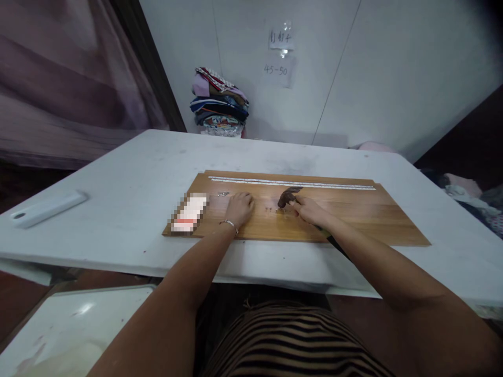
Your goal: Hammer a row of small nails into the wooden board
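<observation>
My right hand (pixel 308 210) grips a claw hammer (pixel 286 199) close to its dark head; the handle runs back under my forearm. The hammer head is at the middle of a brown wooden board (pixel 353 214), over or against a small nail I cannot make out clearly. Just left of the head, several small nails (pixel 268 209) show in the board. My left hand (pixel 240 207) lies palm down on the board, holding nothing visible, with a bracelet at its wrist. A few loose nails (pixel 223 194) lie beyond it to the left.
The board lies on a white table (pixel 129 178). White strips (pixel 291 183) run along its far edge, and a blurred pale rectangle (pixel 190 212) covers its left end. A white plastic object (pixel 49 207) is at far left. Folded clothes (pixel 220 104) are stacked by the wall.
</observation>
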Demonstrator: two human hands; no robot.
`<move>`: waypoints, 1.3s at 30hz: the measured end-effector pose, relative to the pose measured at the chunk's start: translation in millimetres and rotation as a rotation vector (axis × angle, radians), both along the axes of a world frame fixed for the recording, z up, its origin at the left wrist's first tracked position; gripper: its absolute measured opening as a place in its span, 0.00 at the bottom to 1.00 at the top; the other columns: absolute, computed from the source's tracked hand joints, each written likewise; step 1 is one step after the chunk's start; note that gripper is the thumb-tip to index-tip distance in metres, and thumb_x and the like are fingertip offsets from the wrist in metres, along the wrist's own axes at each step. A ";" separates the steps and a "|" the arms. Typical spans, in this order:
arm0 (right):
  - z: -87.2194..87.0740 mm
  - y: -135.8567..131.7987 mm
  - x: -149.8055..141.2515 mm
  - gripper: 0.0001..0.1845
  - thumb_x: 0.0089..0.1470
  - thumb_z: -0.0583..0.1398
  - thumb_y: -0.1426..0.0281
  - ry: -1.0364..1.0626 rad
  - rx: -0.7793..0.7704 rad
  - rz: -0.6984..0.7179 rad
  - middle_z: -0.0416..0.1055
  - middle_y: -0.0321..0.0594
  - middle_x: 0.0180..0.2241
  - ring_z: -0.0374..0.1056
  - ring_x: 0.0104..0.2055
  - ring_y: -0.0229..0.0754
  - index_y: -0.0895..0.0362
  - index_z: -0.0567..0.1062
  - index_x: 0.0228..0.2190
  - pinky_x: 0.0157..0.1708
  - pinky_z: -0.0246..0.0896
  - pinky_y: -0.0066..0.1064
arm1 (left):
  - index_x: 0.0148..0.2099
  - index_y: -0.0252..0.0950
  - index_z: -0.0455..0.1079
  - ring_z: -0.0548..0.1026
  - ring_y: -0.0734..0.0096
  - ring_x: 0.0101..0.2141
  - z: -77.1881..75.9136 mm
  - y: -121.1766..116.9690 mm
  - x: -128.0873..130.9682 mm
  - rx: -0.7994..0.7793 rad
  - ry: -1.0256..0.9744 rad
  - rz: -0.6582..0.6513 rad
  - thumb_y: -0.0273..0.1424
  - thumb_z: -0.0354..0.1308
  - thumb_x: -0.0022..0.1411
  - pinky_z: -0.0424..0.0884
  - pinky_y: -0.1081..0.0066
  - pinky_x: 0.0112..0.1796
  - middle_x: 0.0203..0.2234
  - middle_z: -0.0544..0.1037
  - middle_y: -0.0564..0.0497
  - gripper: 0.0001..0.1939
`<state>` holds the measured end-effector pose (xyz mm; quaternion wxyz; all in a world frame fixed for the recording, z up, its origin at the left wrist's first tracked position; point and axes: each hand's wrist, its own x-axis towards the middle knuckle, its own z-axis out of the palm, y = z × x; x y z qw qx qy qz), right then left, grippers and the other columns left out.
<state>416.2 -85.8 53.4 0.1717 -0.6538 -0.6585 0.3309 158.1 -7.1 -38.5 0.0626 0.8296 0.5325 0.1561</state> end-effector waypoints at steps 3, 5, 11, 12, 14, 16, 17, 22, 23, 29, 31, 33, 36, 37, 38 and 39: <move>-1.4 -0.6 -0.7 0.12 0.71 0.55 0.67 -0.012 -0.060 -0.032 0.75 0.39 0.27 0.64 0.24 0.37 0.58 0.77 0.41 0.30 0.61 0.27 | 0.43 0.38 0.76 0.75 0.56 0.53 -0.6 -0.4 0.7 0.006 -0.017 0.000 0.30 0.52 0.72 0.68 0.59 0.58 0.49 0.82 0.42 0.11; -2.8 -0.7 -0.4 0.12 0.71 0.55 0.67 -0.010 -0.067 -0.039 0.76 0.40 0.28 0.64 0.25 0.37 0.58 0.77 0.43 0.29 0.60 0.26 | 0.43 0.38 0.76 0.75 0.56 0.53 -1.2 -0.5 1.2 0.008 -0.030 0.005 0.30 0.52 0.72 0.68 0.58 0.57 0.49 0.82 0.42 0.11; -7.4 2.3 5.3 0.16 0.72 0.54 0.64 0.003 -0.048 -0.047 0.78 0.43 0.33 0.67 0.27 0.38 0.60 0.77 0.47 0.30 0.62 0.27 | 0.42 0.38 0.76 0.75 0.54 0.52 -2.5 0.2 1.5 0.009 -0.032 0.009 0.30 0.51 0.72 0.68 0.55 0.57 0.47 0.82 0.40 0.11; -8.1 3.1 6.0 0.16 0.72 0.53 0.63 0.006 -0.046 -0.040 0.78 0.43 0.33 0.67 0.27 0.37 0.60 0.77 0.46 0.29 0.62 0.26 | 0.42 0.39 0.76 0.75 0.54 0.51 -2.6 0.2 1.5 0.010 -0.035 0.009 0.30 0.51 0.72 0.68 0.55 0.57 0.47 0.82 0.41 0.11; -9.8 4.3 6.4 0.15 0.72 0.53 0.64 0.004 -0.041 -0.031 0.78 0.42 0.32 0.66 0.26 0.37 0.59 0.77 0.44 0.29 0.61 0.26 | 0.41 0.39 0.76 0.75 0.54 0.51 -2.4 0.0 1.5 0.010 -0.039 0.006 0.29 0.52 0.72 0.68 0.55 0.57 0.47 0.81 0.41 0.11; -11.1 4.8 5.6 0.14 0.71 0.54 0.64 -0.003 -0.040 -0.027 0.77 0.41 0.31 0.65 0.26 0.36 0.59 0.77 0.42 0.28 0.60 0.25 | 0.41 0.38 0.76 0.75 0.54 0.51 -1.9 -0.4 1.8 0.009 -0.038 0.007 0.30 0.52 0.72 0.68 0.55 0.57 0.46 0.81 0.41 0.11; -11.4 4.6 4.9 0.13 0.71 0.54 0.65 -0.006 -0.044 -0.027 0.76 0.41 0.30 0.65 0.26 0.36 0.59 0.76 0.41 0.27 0.60 0.25 | 0.41 0.38 0.76 0.75 0.54 0.51 -1.5 -0.6 1.9 0.009 -0.036 0.009 0.30 0.51 0.72 0.68 0.55 0.56 0.46 0.81 0.40 0.11; -7.1 1.0 2.1 0.13 0.71 0.54 0.65 0.001 -0.059 -0.032 0.75 0.40 0.29 0.64 0.25 0.36 0.58 0.76 0.40 0.27 0.59 0.25 | 0.41 0.38 0.76 0.76 0.54 0.52 0.8 -1.2 2.2 0.009 -0.019 0.011 0.29 0.52 0.72 0.69 0.56 0.56 0.47 0.82 0.41 0.11; -6.0 0.2 2.1 0.13 0.71 0.55 0.64 0.005 -0.054 -0.034 0.75 0.40 0.29 0.64 0.25 0.36 0.58 0.76 0.40 0.27 0.59 0.25 | 0.41 0.38 0.76 0.76 0.54 0.52 1.3 -1.3 2.1 0.010 -0.019 0.008 0.29 0.52 0.72 0.69 0.56 0.56 0.47 0.82 0.41 0.10; -9.6 -0.2 4.1 0.14 0.71 0.54 0.64 0.006 -0.034 -0.049 0.76 0.41 0.30 0.66 0.26 0.37 0.59 0.76 0.41 0.30 0.62 0.27 | 0.41 0.39 0.76 0.76 0.55 0.52 2.2 -1.9 2.7 0.012 -0.004 0.012 0.30 0.52 0.72 0.69 0.57 0.56 0.47 0.82 0.42 0.11; -12.6 0.4 4.9 0.14 0.70 0.55 0.65 0.005 -0.031 -0.036 0.75 0.40 0.29 0.66 0.26 0.37 0.59 0.77 0.41 0.29 0.62 0.26 | 0.41 0.39 0.76 0.76 0.54 0.52 1.3 -1.7 2.9 0.017 -0.012 0.016 0.30 0.52 0.72 0.69 0.56 0.55 0.47 0.82 0.42 0.11; -14.0 0.6 5.5 0.13 0.70 0.55 0.65 0.004 -0.030 -0.034 0.75 0.40 0.28 0.65 0.26 0.37 0.58 0.77 0.40 0.28 0.60 0.26 | 0.41 0.39 0.77 0.76 0.54 0.51 0.0 -1.1 2.8 0.022 -0.017 0.011 0.30 0.52 0.72 0.69 0.56 0.55 0.46 0.82 0.42 0.11; -12.4 0.1 5.2 0.14 0.70 0.54 0.64 0.008 -0.036 -0.056 0.75 0.40 0.29 0.64 0.24 0.36 0.58 0.77 0.41 0.26 0.59 0.27 | 0.42 0.39 0.77 0.76 0.54 0.51 -1.5 -0.1 2.5 0.016 -0.011 0.006 0.30 0.51 0.73 0.69 0.56 0.56 0.47 0.82 0.41 0.13; -11.2 -0.5 4.6 0.14 0.70 0.54 0.64 0.013 -0.038 -0.063 0.75 0.40 0.30 0.64 0.24 0.36 0.58 0.77 0.41 0.26 0.58 0.27 | 0.42 0.38 0.78 0.76 0.54 0.52 -1.4 -0.1 2.5 0.012 -0.009 0.009 0.31 0.51 0.73 0.69 0.56 0.56 0.47 0.82 0.41 0.13; -9.9 -1.4 4.0 0.14 0.70 0.54 0.64 0.017 -0.038 -0.071 0.75 0.40 0.30 0.63 0.23 0.36 0.58 0.77 0.41 0.26 0.58 0.27 | 0.42 0.38 0.78 0.76 0.54 0.52 -1.1 -0.5 2.7 0.009 -0.008 0.014 0.30 0.51 0.74 0.69 0.56 0.56 0.47 0.82 0.41 0.13; -8.7 -2.4 3.2 0.14 0.70 0.54 0.64 0.022 -0.037 -0.079 0.74 0.39 0.29 0.63 0.22 0.36 0.58 0.77 0.41 0.25 0.58 0.28 | 0.43 0.38 0.78 0.76 0.54 0.52 -0.3 -1.3 3.1 0.005 -0.009 0.020 0.30 0.51 0.73 0.69 0.56 0.56 0.48 0.82 0.41 0.13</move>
